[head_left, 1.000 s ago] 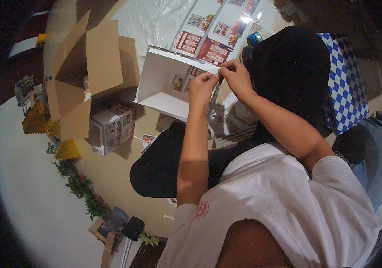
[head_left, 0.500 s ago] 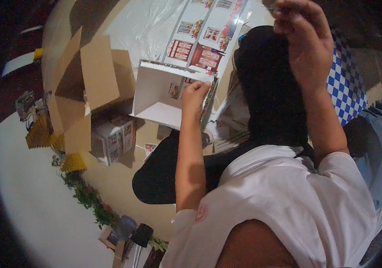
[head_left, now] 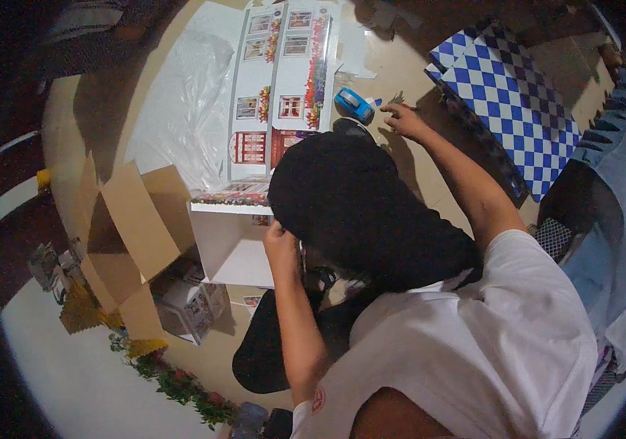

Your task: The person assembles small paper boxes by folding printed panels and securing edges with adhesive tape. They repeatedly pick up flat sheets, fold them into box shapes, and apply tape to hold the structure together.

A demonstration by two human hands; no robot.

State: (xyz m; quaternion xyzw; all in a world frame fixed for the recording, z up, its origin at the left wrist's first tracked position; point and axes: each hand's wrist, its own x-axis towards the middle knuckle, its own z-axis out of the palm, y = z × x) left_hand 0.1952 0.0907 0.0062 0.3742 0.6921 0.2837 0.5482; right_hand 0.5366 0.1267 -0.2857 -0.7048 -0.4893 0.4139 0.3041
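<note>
My left hand [head_left: 281, 250] is closed on the right edge of a white box [head_left: 240, 256], whose open side faces me. A floral and window print covers the box's upper edge. Part of the box is hidden behind my black-clad knee. My right hand [head_left: 406, 121] is stretched out low over the floor beyond my knee, its fingers apart and nothing visible in them. Just left of its fingertips lies a blue tape dispenser-like object [head_left: 355, 104]. A small grey, spiky item [head_left: 398, 98] lies beside the fingers, too small to make out.
Beyond the box lies a long white panel printed with house fronts [head_left: 260, 80], with clear plastic sheeting [head_left: 190, 110] to its left. An open brown carton [head_left: 141, 219] stands left, a printed box [head_left: 194, 304] beside it. Blue-and-white checked boards [head_left: 507, 95] lie right; greenery [head_left: 181, 388] lines the lower left.
My right hand has come down from its raised position and reached forward to the floor near the blue object. The view has shifted, and my left hand still grips the white box.
</note>
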